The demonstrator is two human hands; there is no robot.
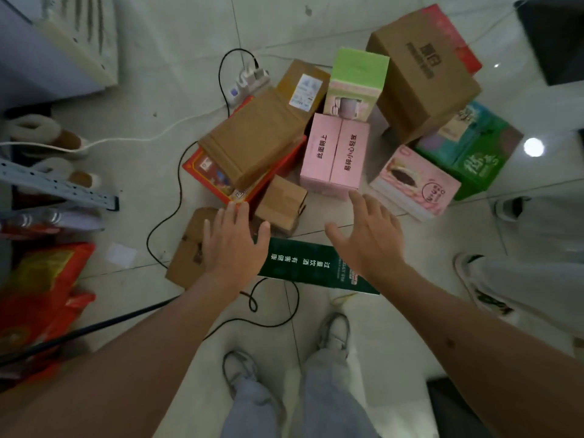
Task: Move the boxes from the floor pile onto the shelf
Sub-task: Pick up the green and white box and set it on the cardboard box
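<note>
A pile of boxes lies on the tiled floor ahead of me. A dark green box (303, 263) with white lettering lies nearest, flat on the floor. My left hand (232, 245) hovers with spread fingers over its left end and over a brown box (186, 248). My right hand (366, 238) hovers over its right end, fingers apart. Both hands hold nothing. Behind lie a small brown box (281, 203), a pink box (335, 156), a long brown box (256, 137) resting on a red box (208, 172), and a large carton (423, 77). The metal shelf (60, 188) stands at the left.
A black cable (177, 197) loops over the floor around the pile to a white power strip (249, 83). Red bags (41, 289) sit low on the left. Another person's shoe (477, 286) and leg stand at the right. My own feet (335, 333) are below the green box.
</note>
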